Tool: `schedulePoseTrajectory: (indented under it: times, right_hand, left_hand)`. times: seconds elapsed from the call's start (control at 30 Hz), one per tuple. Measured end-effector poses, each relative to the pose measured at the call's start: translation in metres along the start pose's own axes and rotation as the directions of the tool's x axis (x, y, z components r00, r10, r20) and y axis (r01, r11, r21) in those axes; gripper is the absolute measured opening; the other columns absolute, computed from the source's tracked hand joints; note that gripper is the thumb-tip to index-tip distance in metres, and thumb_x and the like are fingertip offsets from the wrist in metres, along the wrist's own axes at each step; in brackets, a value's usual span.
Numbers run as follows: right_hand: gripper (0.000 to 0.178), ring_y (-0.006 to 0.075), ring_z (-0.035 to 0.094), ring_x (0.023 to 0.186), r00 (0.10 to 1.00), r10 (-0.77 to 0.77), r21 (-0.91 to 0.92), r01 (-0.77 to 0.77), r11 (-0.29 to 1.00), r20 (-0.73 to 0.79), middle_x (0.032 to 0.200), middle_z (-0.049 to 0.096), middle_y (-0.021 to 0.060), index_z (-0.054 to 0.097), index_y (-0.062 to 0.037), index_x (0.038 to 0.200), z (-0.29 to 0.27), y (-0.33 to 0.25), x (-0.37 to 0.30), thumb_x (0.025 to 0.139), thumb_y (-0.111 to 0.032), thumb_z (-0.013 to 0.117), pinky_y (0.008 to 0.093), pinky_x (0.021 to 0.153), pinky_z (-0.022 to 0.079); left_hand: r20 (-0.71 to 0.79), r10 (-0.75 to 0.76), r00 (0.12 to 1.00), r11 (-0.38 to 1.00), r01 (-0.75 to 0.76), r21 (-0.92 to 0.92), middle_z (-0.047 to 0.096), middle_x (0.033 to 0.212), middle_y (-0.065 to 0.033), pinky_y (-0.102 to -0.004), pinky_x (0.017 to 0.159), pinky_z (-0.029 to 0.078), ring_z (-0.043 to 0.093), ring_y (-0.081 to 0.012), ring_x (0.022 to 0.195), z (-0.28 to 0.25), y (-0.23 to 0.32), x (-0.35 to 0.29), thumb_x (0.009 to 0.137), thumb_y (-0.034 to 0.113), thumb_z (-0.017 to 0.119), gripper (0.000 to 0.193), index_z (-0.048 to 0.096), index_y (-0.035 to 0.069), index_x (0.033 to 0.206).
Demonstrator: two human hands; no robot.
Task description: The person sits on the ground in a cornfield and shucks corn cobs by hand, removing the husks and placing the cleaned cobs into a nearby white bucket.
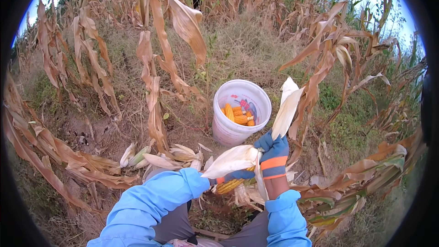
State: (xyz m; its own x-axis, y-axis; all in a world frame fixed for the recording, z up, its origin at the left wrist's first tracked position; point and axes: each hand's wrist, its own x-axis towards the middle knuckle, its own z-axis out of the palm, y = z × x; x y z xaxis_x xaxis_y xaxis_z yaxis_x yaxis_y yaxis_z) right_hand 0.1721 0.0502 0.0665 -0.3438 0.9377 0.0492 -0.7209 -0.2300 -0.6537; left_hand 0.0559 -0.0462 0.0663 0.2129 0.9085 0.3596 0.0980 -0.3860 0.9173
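- There's the white bucket (224, 130) on the ground, and the corn ear (228, 186) sits just this side of it, near the person's lap.
- That ear is a strong yellow-orange, its kernels in tidy rows along the bared lower part; higher up, most of it disappears under husk and glove.
- Pale, papery husk (234, 161) fans from it, one broad leaf spreading left below the bucket, another standing up to the bucket's right, and a strip dangling.
- The left hand (240, 174), gloved and partly covered by husk, lies across the ear, fingers clasped around it.
- The right hand (274, 150), in a blue-grey glove with an orange-banded cuff, is clenched on the husk, just below the bucket's right side.
- Several husked ears (240, 118), equally golden, lie inside the bucket.
- Loose husks (157, 160) litter the soil left of the bucket.
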Motion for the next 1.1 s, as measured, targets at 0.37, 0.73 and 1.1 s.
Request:
schedulePoseTrajectory:
  times: [0.37, 0.73, 1.1]
  right_hand:
    - [0.024, 0.0086, 0.019, 0.039, 0.909, 0.029, 0.596, -0.296, 0.746, 0.416, 0.046, 0.02, -0.004, 0.041, -0.0098, 0.064, -0.048, -0.022, 0.038, 0.087, -0.015, 0.035, 0.0252, 0.04, 0.021]
    - [0.024, 0.0112, 0.034, 0.044, 0.987, 0.125, -0.003, -0.126, 0.992, -0.097, 0.054, 0.036, -0.0021, 0.049, -0.0101, 0.083, -0.039, -0.054, 0.018, 0.085, -0.034, 0.051, 0.0282, 0.046, 0.035]
    - [0.027, 0.0115, 0.052, 0.053, 0.94, 0.334, -0.305, -0.341, 0.889, -0.076, 0.074, 0.055, 0.0039, 0.054, 0.0003, 0.096, -0.039, -0.025, -0.016, 0.079, -0.02, 0.06, 0.0272, 0.046, 0.045]
  left_hand:
    - [0.043, -0.084, 0.996, 0.951, 0.093, -0.296, 0.053, 0.1, -0.0065, -0.0283, 0.075, 0.045, 0.052, -0.0138, 0.087, 0.012, -0.063, 0.01, 0.085, 0.028, 0.05, 0.033, 0.047, 0.003, 0.107]
    - [-0.031, -0.18, 0.983, 0.699, 0.105, -0.708, 0.047, 0.116, -0.0135, -0.0369, 0.091, 0.041, 0.051, -0.0223, 0.101, 0.013, -0.052, 0.009, 0.091, 0.019, 0.041, 0.035, 0.039, 0.003, 0.122]
    - [-0.228, -0.24, 0.944, 0.758, 0.035, -0.651, 0.047, 0.117, -0.01, -0.0319, 0.09, 0.041, 0.049, -0.0183, 0.103, 0.008, -0.08, 0.001, 0.087, 0.01, 0.044, 0.038, 0.036, 0.004, 0.124]
